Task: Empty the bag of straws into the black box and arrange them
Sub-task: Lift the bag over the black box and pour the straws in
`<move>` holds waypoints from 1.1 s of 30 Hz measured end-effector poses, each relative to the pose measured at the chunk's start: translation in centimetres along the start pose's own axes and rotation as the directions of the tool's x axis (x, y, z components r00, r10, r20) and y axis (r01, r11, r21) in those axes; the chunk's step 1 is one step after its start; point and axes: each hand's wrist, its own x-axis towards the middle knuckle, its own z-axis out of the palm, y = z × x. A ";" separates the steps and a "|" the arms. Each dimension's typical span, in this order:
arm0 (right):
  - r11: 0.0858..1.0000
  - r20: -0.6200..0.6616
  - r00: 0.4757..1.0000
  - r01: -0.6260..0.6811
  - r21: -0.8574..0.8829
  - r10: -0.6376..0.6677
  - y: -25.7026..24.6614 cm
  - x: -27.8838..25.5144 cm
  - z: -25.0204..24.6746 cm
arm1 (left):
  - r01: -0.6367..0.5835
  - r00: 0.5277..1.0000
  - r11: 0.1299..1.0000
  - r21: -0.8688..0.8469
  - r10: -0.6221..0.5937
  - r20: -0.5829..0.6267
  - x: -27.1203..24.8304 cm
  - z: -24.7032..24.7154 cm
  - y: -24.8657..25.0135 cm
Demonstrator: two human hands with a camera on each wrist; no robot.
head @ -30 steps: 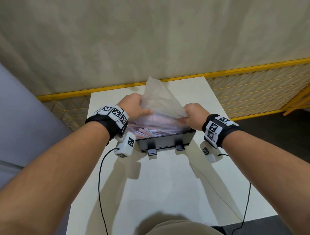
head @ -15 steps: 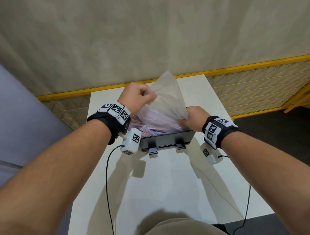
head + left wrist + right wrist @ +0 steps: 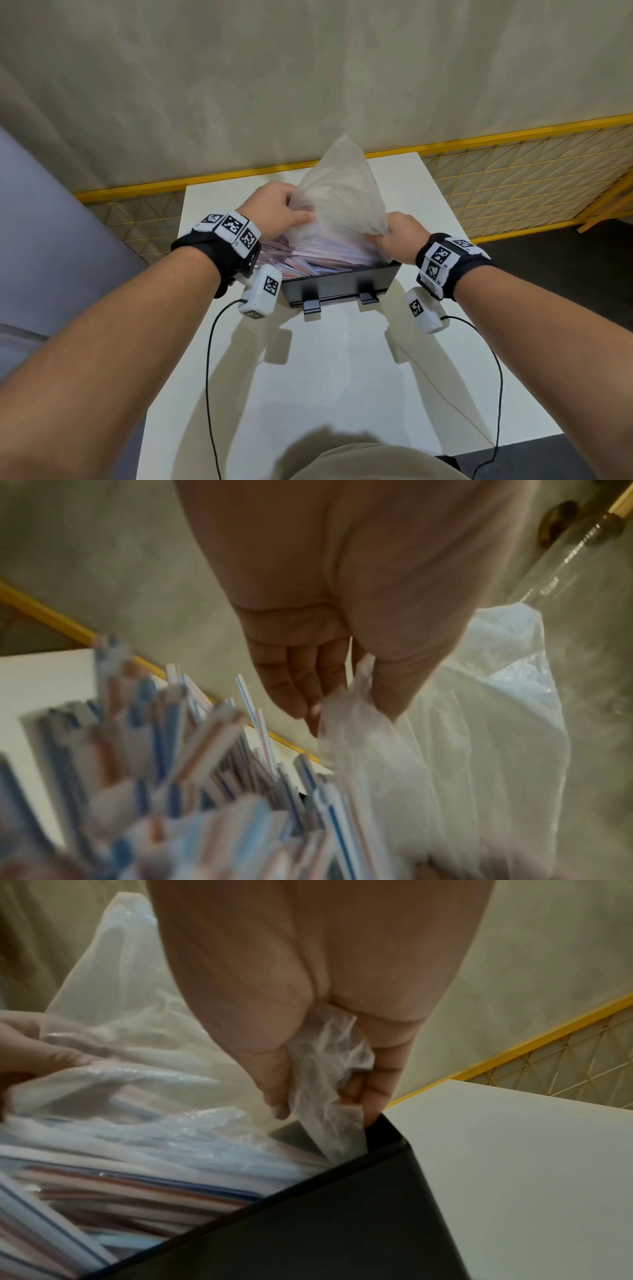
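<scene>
A clear plastic bag (image 3: 340,192) stands peaked above the black box (image 3: 337,286) on the white table. Pink, white and blue striped straws (image 3: 308,255) fill the box, some still under the bag's lower folds. My left hand (image 3: 279,212) pinches the bag's left side (image 3: 356,710) between thumb and fingers, above the straws (image 3: 178,750). My right hand (image 3: 394,236) grips a bunched corner of the bag (image 3: 325,1069) just over the box's right wall (image 3: 342,1218). The straws (image 3: 137,1185) lie lengthwise across the box.
The white table (image 3: 342,377) has bare surface between the box and me. A yellow mesh fence (image 3: 513,181) runs behind the table below a beige wall. Black cables (image 3: 209,359) trail from both wrist cameras over the table. A grey surface lies at the left.
My left hand has risen and moved back, lifting the bag's left side higher off the straws. The right hand has stayed at the box's right end, holding its corner.
</scene>
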 end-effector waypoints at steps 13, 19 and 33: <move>0.978 -0.224 0.975 0.054 0.199 -0.008 0.0 0.5 -1.0 | -0.167 0.951 0.933 -0.319 0.067 -0.301 -0.2 -1.6 2.5; 0.933 -0.332 0.939 0.040 0.357 0.086 0.5 0.6 -2.1 | -0.209 0.959 0.841 -0.500 0.077 -0.271 -3.0 -2.0 3.1; 0.944 -0.503 0.860 0.087 0.318 0.091 -0.4 -0.7 -2.3 | -0.077 0.989 0.912 -0.402 0.020 -0.146 -6.0 -2.2 1.0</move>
